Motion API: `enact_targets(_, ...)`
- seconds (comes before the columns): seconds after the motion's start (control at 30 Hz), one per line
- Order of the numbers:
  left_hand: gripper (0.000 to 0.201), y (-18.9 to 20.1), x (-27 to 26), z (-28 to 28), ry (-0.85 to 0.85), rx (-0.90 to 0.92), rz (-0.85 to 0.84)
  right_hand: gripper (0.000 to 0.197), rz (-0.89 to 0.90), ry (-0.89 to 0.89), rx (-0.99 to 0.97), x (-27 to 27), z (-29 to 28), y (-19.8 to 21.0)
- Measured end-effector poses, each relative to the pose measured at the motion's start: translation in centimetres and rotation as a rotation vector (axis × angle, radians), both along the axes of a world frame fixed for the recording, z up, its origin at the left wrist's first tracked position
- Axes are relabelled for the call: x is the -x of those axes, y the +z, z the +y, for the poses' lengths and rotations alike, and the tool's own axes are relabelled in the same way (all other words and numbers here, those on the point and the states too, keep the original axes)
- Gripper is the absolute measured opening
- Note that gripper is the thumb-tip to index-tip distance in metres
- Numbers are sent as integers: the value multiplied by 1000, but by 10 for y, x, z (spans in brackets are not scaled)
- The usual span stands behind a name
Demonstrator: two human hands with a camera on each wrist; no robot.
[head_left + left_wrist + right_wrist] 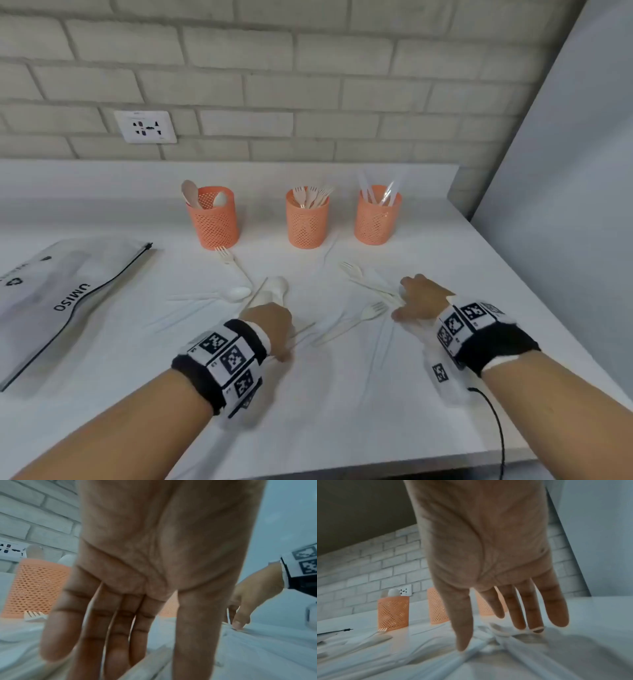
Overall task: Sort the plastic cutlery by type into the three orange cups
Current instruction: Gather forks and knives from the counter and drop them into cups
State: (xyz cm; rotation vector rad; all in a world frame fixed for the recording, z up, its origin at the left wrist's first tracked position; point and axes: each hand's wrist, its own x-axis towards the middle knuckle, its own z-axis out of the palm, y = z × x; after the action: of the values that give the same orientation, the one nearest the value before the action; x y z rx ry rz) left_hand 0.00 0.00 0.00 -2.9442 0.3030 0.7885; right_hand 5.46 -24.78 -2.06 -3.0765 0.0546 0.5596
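Observation:
Three orange mesh cups stand in a row at the back: the left cup (213, 219) has spoons, the middle cup (307, 219) forks, the right cup (376, 216) clear knives. Loose white cutlery lies in front on the white table (342, 394): a fork (227, 257), two spoons (239, 293) (275, 286), a fork (351, 270), another fork (370, 311). My left hand (270, 320) (111, 649) hovers low beside the nearer spoon, fingers straight, holding nothing. My right hand (407, 301) (496, 632) reaches down with spread fingers onto cutlery at the right; nothing is gripped.
A clear zip pouch (68, 291) lies at the left of the table. A wall socket (145, 126) sits on the brick wall behind. A grey panel (565, 171) borders the table's right edge. A black cable (493, 421) hangs from my right wrist.

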Motion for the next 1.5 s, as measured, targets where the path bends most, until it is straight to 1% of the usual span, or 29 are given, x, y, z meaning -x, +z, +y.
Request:
enact_targets(0.07,37,0,-1,-5,53,8,26,43,19,-11,-44,-3,1,-1)
enact_targets(0.1,37,-2,-2,-5,38,23,27,37,28,-16,-67,-4,1,-1)
enact_targets(0.13,37,-2,-3,-6,78,53,30,33,21,-29,-92,-3,3,1)
enact_targets(0.23,34,-7,-6,-8,77,63,56,26,31,-29,-122,-5,5,-2)
enact_targets(0.3,33,-8,-9,-10,97,74,33,17,42,-25,-115,-6,8,-2)
enact_targets(0.33,33,-8,-10,-10,119,120,12,17,50,-28,-123,-5,10,-3)
enact_targets(0.4,31,-9,-15,-10,171,232,-61,22,62,-38,-144,-5,14,-3)
enact_targets(0.43,30,-9,-17,-10,198,280,-99,20,63,-35,-146,-5,15,-4)
enact_targets(0.53,30,-6,-23,-14,298,454,-165,1,48,-28,-146,-5,18,-7)
enact_targets(0.57,30,-5,-26,-16,334,528,-181,3,44,-34,-144,-6,18,-8)
enact_targets(0.67,24,-5,-33,-18,504,819,-137,5,16,-33,-189,-8,20,0)
enact_targets(0.73,29,-5,-37,-20,602,992,-120,6,-23,-44,-285,-8,25,10)
enact_targets(0.8,38,-3,-39,-24,652,1110,-84,7,-44,-51,-421,-7,32,19)
enact_targets(0.87,47,-2,-41,-31,696,1182,-16,8,-43,-55,-530,-2,42,25)
enact_targets(0.93,54,-4,-45,-39,756,1222,70,9,-36,-23,-600,4,51,28)
enact_targets(1.03,52,-11,-49,-46,878,1297,180,9,-30,55,-685,10,60,33)
enact_targets(1.1,57,-14,-49,-48,957,1379,225,7,-34,87,-742,12,63,36)
enact_targets(1.17,67,-16,-51,-48,983,1484,191,7,-32,95,-801,13,66,36)
enact_targets(1.23,71,-15,-51,-50,919,1560,101,10,-19,63,-885,14,69,35)
enact_targets(1.3,64,-12,-50,-52,813,1541,47,14,18,78,-933,15,78,35)
enact_targets(1.37,50,-10,-49,-53,780,1509,43,21,68,162,-904,17,90,37)
enact_targets(1.43,37,-7,-51,-49,859,1524,49,30,113,211,-878,19,98,42)
enact_targets(1.5,32,-5,-53,-42,938,1548,42,33,123,220,-863,19,97,47)
